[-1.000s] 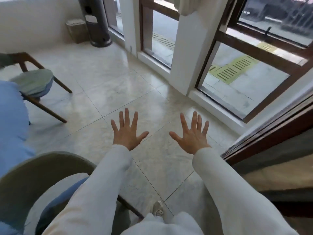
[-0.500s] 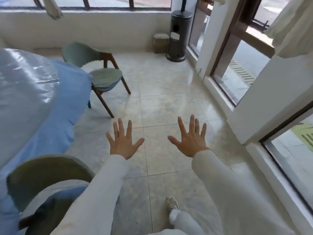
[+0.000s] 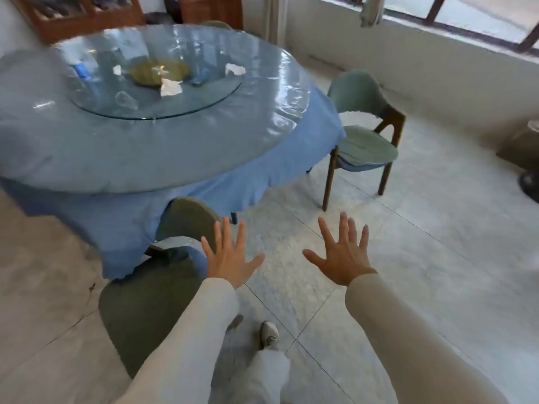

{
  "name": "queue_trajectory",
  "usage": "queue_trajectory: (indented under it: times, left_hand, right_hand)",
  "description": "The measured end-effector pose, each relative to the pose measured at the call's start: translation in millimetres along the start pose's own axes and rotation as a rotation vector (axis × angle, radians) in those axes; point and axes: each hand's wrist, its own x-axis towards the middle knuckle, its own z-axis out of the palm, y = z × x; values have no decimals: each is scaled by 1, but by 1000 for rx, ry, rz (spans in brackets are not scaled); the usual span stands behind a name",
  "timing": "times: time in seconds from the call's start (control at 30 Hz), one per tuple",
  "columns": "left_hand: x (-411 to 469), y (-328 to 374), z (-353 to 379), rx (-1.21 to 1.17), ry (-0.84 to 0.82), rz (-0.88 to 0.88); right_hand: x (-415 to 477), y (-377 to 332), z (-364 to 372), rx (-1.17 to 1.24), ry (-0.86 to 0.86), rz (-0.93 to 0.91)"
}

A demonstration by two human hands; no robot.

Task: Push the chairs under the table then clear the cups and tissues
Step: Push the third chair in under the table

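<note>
A round table (image 3: 204, 158) with a blue cloth under clear plastic fills the upper left. On its glass turntable (image 3: 204, 94) lie crumpled white tissues (image 3: 170, 87), (image 3: 234, 69) and a clear cup (image 3: 126, 100) on its side. One green chair (image 3: 364, 141) stands pulled out at the table's right side. A second green chair (image 3: 145, 304) stands close below me, its seat partly under the cloth. My left hand (image 3: 229, 255) and my right hand (image 3: 342, 253) are held out over the floor with fingers spread, holding nothing. The left hand is just right of the near chair's backrest.
Wooden cabinets (image 3: 75, 16) stand behind the table. A low wall with windows (image 3: 437, 53) runs along the right. A dark stand (image 3: 528, 161) sits at the right edge. Another chair's back (image 3: 215, 24) shows behind the table. My shoe (image 3: 269, 335) is on the tiled floor.
The view has swung left from the windows to the table, which now shows its whole top. Both hands stay spread and empty in front of me.
</note>
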Motion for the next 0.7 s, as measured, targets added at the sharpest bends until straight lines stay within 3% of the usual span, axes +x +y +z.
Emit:
queue_trajectory:
  times: [0.3,0.7]
  left_hand:
    - [64,-77,2,-221,-27,-441]
    - [55,-112,11,-540,28,-981]
  right_hand:
    - [163,-140,-27,-123,-27,-598]
    - [260,-296,-26,-380,-282,-1256]
